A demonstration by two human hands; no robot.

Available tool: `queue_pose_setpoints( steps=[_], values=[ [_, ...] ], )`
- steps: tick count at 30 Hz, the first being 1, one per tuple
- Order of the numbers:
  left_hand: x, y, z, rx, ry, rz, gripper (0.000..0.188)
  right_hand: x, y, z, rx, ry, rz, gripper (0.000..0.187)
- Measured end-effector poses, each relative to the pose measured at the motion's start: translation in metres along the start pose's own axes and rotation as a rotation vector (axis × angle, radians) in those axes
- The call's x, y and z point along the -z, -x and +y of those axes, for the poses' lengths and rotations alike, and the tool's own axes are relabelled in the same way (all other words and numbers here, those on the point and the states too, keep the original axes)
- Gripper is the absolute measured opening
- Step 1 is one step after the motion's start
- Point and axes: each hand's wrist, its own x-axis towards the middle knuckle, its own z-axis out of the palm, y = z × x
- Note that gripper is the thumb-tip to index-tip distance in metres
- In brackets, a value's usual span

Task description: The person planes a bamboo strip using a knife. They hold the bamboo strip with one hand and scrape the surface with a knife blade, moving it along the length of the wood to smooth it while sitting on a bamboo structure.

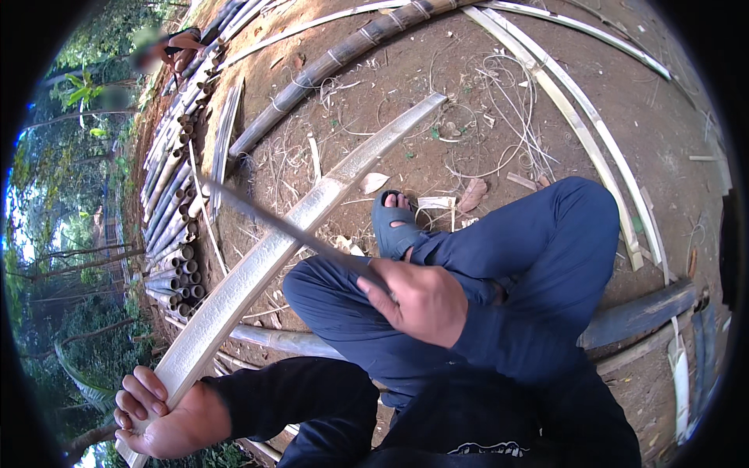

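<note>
My left hand (178,421) is wrapped round the near end of a long, pale split-bamboo slat (234,300). The slat runs away from me on a slant, its far end over the littered ground. In my right hand (425,303), near my knees, is the handle of a long knife (312,242). Its dark blade points to the upper left and crosses over the middle of the slat; whether the two touch I cannot tell. The fist hides most of the handle.
Bamboo poles (187,269) are stacked at the left. A thick dark bamboo pole (335,58) lies beyond the slat. Long split strips (558,97) stretch along the right. Curly shavings (511,129) litter the dirt by my sandalled foot (392,222). Another person (181,47) is far left.
</note>
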Motion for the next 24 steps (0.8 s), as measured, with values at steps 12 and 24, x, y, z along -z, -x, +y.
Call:
queue_pose_setpoints(
  steps=[12,24],
  values=[
    [0.009,-0.001,-0.01,-0.001,-0.086,0.088,0.024,0.014,-0.047,0.09,-0.338,0.214,0.005,0.027],
    [0.023,-0.007,-0.024,-0.01,-0.163,0.101,0.023,0.018,-0.045,0.123,-0.381,0.275,0.008,0.03]
  ],
)
